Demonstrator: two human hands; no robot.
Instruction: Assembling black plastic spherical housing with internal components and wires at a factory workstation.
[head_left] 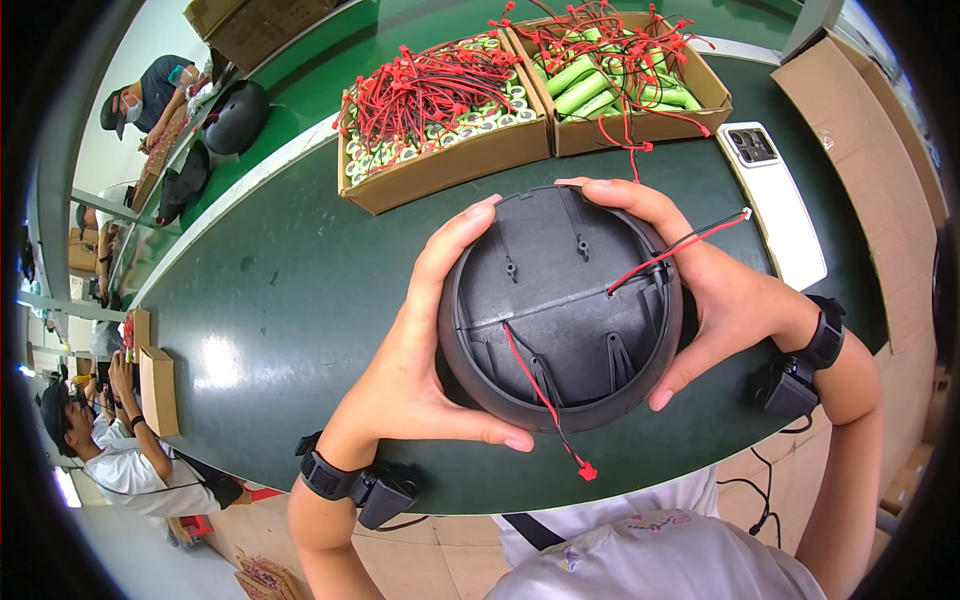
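Observation:
Between my two hands is a round black plastic housing (560, 300), its ribbed inside facing up. My left hand (415, 350) wraps its left rim, thumb along the near edge and fingers at the far edge. On the opposite side my right hand (715, 300) grips the rim in the same way. A red-and-black lead (540, 390) comes out of the housing's middle and hangs over the near rim, ending in a red connector (587, 470). Another red-and-black lead (690, 243) sticks out to the right past my right hand, tipped with a small white plug.
Two cardboard boxes of green battery cells with red leads, a left box (450, 168) and a right box (640, 128), stand beyond the housing. A white phone (795, 225) lies right on the green table (270, 330). Cardboard (850, 150) borders the right. Co-workers sit at left.

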